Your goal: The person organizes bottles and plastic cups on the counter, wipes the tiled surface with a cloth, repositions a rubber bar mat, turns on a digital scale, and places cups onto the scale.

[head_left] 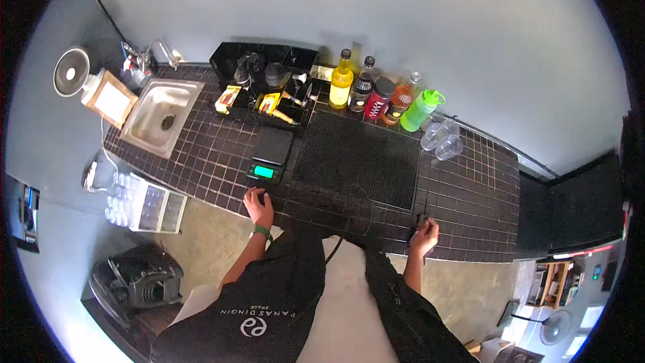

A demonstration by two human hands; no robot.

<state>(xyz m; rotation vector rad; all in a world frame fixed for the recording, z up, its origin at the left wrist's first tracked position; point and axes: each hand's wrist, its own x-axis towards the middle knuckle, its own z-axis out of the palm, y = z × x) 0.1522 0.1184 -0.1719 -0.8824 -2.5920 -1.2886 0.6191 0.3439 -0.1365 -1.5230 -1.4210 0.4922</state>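
My left hand [259, 206] rests at the front edge of the dark tiled counter, just below a black digital scale [271, 151] with a lit green display. Its fingers are apart and hold nothing. My right hand [424, 236] is at the counter's front edge further right, its fingers closed round a small dark object [418, 223] too small to name. Between and beyond my hands lies a black ribbed mat [357, 159]. No other item touches either hand.
Bottles, including a yellow bottle [341, 82] and a green bottle [420, 110], line the wall behind the mat. Clear cups [442, 139] stand right of them. A black organizer [295, 58] holds packets and tools. The steel sink [162, 115] is at the left.
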